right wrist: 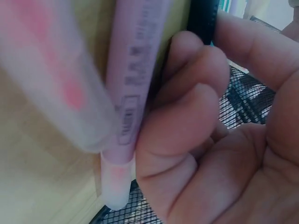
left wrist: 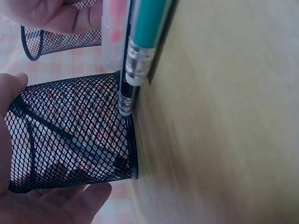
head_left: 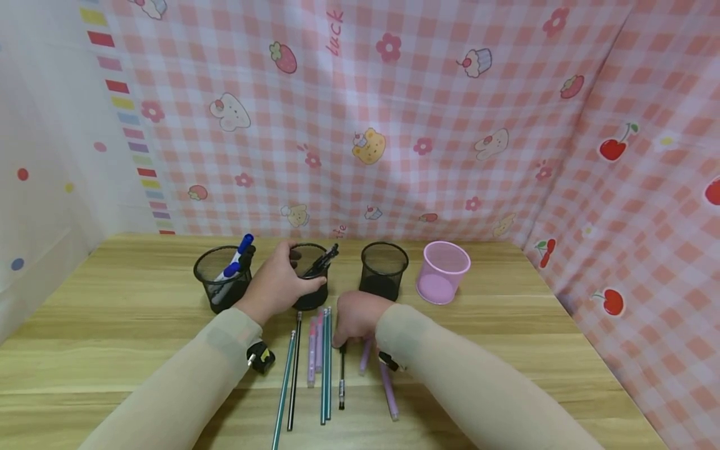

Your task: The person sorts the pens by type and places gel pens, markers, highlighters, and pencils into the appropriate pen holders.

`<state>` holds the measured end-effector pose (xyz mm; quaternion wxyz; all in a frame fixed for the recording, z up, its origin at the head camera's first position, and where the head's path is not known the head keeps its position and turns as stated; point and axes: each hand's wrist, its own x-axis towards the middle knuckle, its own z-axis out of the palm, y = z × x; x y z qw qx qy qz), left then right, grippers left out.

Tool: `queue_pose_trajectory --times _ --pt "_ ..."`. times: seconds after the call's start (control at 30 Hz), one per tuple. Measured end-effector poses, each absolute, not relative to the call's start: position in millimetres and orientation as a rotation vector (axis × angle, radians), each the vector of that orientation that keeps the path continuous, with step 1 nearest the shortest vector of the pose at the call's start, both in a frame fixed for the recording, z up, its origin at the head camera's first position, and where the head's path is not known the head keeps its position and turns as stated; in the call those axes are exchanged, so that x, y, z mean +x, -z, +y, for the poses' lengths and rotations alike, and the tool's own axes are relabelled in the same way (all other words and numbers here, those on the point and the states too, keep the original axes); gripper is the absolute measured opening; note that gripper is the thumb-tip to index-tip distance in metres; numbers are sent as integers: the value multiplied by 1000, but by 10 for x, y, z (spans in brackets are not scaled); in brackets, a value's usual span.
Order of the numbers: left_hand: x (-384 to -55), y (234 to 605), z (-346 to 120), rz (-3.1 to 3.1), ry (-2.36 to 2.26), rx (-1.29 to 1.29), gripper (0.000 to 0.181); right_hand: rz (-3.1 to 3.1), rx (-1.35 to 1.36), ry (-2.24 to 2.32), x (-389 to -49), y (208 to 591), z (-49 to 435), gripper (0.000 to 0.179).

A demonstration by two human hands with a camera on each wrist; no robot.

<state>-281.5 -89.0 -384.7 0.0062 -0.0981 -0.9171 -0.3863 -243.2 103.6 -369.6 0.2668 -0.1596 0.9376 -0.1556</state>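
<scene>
My left hand (head_left: 278,281) grips a black mesh pen cup (head_left: 309,301), thumb on the near side and fingers round the far side. Several black pens (head_left: 322,262) lean inside that cup. In the left wrist view, a dark pen slants behind the mesh (left wrist: 74,130). My right hand (head_left: 360,315) is low over the table with its fingers curled, pinching the upper end of a black pen (head_left: 342,378). The right wrist view has the pen's black end (right wrist: 203,21) between fingertips, beside a purple highlighter (right wrist: 131,88).
Blue-capped markers (head_left: 239,256) stand in a black mesh cup (head_left: 222,297) at left. Another black cup (head_left: 381,287) and a pink cup (head_left: 437,287) stand to the right. Teal pencils (head_left: 325,375), a black pencil (head_left: 294,375) and purple highlighters (head_left: 312,359) lie near my hands.
</scene>
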Motion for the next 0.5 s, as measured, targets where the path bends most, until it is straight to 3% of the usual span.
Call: queue_pose_trajectory --times 0.5 --pt "-2810 3862 -896 -2859 1233 -310 103 2476 -343 464 -2496 3732 1032 42"
